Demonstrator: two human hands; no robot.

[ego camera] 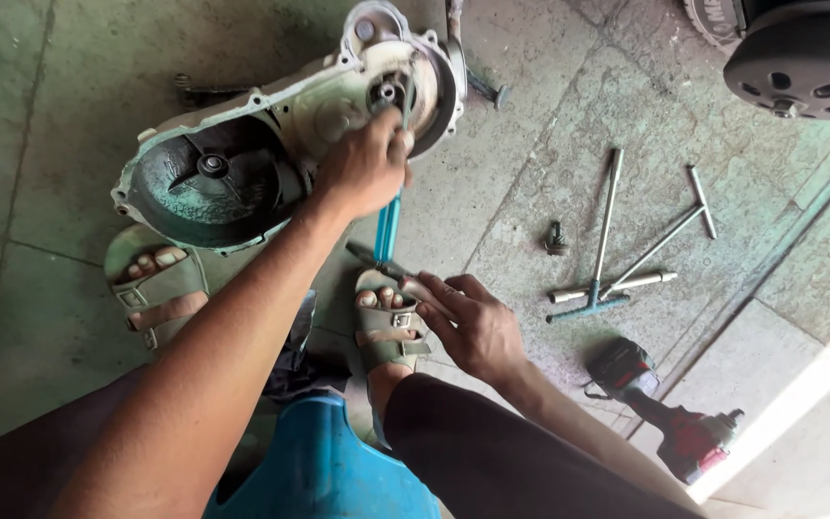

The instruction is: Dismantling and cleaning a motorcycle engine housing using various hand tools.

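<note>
The left hand [365, 168] is clenched around a pair of blue-handled pliers [388, 226], whose tips reach into the small hub [388, 93] at the upper end of a grey engine cover [271, 135]. The right hand [473, 327] lies lower, just above the right foot; its fingers close loosely on what looks like a slim dark tool [377, 258], though how firm that hold is cannot be told.

The engine cover lies on the concrete floor [549, 115], its open inside facing up, a dark round cavity [211, 178] at the near end. Both sandalled feet sit close to it: the left foot [151, 284] right at its lower rim, the right foot [388, 322] just below the plier handles. A blue stool [324, 471] shows at the bottom edge.

Farther right on the floor are a single bolt [556, 237], two crossed T-handle wrenches [617, 264], a red and black power driver [670, 423], and a dark round pulley part [804, 62] in the top corner.

Judging from the grip, the plier tips could slip off the small part in the hub, since only one hand steadies them and the cover rests loose on the floor; a slip might fling that small part away or nick the fingers, and the cover could shift against the toes
</note>
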